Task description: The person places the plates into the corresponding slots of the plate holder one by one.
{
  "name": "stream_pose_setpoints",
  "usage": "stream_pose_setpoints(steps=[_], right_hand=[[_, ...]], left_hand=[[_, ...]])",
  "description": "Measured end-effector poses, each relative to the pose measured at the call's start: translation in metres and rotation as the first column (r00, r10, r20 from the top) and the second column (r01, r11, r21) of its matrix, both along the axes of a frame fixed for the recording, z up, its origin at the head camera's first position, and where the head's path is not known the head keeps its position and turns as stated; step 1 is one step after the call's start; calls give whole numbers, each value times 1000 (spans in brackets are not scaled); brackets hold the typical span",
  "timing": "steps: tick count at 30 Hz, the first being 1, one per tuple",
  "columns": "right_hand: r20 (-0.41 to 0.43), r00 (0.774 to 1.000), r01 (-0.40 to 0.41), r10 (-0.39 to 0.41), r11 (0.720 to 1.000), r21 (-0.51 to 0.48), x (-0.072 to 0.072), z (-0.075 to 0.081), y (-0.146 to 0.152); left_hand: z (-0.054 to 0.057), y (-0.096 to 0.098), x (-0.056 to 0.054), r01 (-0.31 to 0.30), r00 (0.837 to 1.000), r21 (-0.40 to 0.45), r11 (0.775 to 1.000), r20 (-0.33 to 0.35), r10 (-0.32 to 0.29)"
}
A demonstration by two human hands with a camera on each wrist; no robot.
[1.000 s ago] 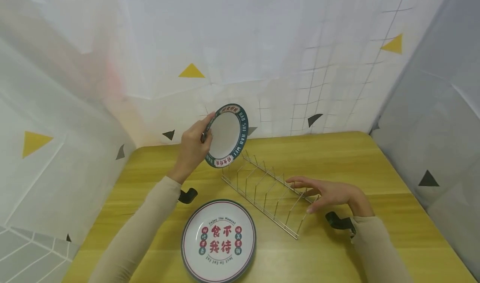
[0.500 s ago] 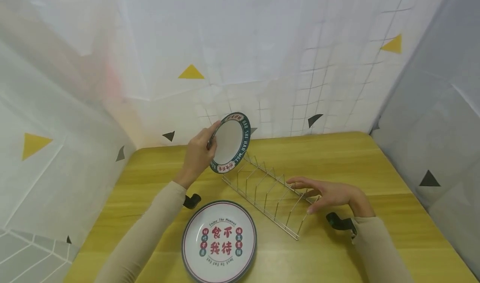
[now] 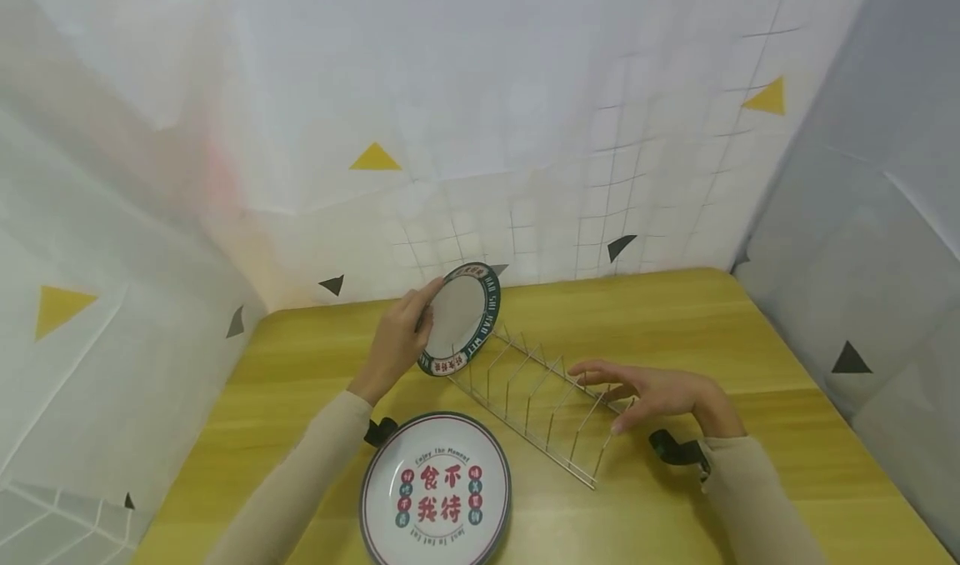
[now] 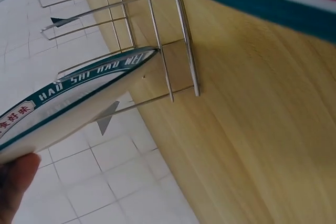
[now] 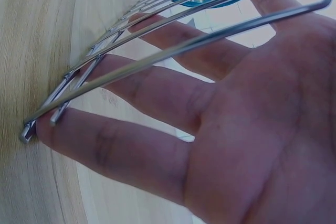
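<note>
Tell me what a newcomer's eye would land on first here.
Probably the bold red characters on the white plate lying on the wooden table, at the bottom of the head view. Next comes the tilted, green-rimmed plate that the left hand holds by its edge at the far end of the wire rack. The right hand touches the rack's near end.

2 visible plates (image 3: 457,315) (image 3: 435,495), 1 rack (image 3: 525,433), 2 hands (image 3: 396,342) (image 3: 660,391)
</note>
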State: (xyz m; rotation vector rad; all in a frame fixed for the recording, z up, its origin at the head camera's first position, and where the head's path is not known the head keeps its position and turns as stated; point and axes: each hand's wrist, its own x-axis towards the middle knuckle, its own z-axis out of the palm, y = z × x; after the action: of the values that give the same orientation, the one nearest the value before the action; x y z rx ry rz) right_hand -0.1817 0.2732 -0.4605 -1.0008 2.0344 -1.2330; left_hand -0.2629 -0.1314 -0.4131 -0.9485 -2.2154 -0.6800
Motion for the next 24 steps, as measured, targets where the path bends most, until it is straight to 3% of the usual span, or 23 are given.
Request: stream_pose_setpoints(steps=[8, 18, 21, 24], right_hand=[[-10, 1000, 9, -9, 1000, 19, 1, 2, 0], [-24, 1000, 19, -18, 1000, 12, 1, 12, 3], [-20, 1000, 8, -8, 1000, -9, 2, 9, 2], [-22, 1000, -11, 11, 1000, -25, 4, 6, 0]], left_hand=[[-8, -6, 5, -32, 997, 25, 999, 71, 30], [-5, -2, 5, -38, 996, 48, 998, 77, 34], [-5, -6, 9, -39, 991, 14, 999, 132, 37], [-3, -16, 18, -40, 971, -70, 997, 233, 55]])
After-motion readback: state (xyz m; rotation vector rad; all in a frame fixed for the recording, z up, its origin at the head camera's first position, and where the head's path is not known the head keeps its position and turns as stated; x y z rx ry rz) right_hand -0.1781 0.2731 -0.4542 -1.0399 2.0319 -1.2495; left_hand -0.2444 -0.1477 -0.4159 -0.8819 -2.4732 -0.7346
